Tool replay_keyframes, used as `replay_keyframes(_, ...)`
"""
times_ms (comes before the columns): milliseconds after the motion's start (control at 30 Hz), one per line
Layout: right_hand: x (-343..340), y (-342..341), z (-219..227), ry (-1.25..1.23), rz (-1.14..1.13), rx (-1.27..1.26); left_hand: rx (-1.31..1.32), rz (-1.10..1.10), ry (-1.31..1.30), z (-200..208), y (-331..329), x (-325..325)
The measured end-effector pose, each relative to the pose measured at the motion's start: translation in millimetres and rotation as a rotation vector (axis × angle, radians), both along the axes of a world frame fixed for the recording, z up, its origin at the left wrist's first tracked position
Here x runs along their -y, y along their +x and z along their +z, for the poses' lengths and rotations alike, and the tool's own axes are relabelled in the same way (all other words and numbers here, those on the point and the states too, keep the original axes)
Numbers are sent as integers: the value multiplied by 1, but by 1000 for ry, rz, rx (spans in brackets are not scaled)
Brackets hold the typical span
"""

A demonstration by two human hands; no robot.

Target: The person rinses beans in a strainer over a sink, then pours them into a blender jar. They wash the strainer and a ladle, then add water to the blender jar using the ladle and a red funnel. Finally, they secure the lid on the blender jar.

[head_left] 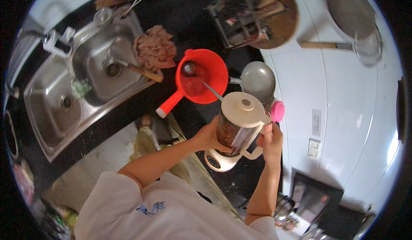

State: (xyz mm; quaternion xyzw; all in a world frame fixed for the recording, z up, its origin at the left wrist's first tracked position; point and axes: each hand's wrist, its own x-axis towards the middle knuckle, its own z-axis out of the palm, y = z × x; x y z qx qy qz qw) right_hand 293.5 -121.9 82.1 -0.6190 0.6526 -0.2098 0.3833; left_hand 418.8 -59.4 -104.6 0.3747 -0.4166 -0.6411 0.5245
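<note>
A cream blender (217, 160) stands on the black counter in front of me. Its clear jar (229, 132) carries a cream lid (243, 110) and has dark reddish-brown contents inside. My left hand (209, 136) wraps round the jar's left side. At the jar's right, my right hand (270, 144) is closed round the upper part of the handle, its thumb up by the lid's rim. Just beyond the blender sits a red plastic dipper (222, 66) with a long handle. A metal ladle (189, 68) rests in it, its stem leaning over the rim toward the blender.
Right of the dipper are a grey saucepan (257, 79) and a pink lid (277, 111). A double steel sink (94, 111) lies to the left, with a brown cloth (155, 47) at its edge. A wire rack (238, 19) stands at the back. Strainers (349, 8) hang on the tiled wall.
</note>
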Motion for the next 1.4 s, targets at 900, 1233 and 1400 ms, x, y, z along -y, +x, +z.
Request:
replay_keyframes(900, -88, -209, -91, -394, -329, 566, 520, -265, -274, 37, -118, 37)
replay_keyframes(1233, -85, -170, 5, -520, -15, -269, 625, -170, -558, 74, -103, 41)
replay_keyframes(1400, -56, -103, 52, -219, 192, -715, 401, -115, -574, 85, -117, 42)
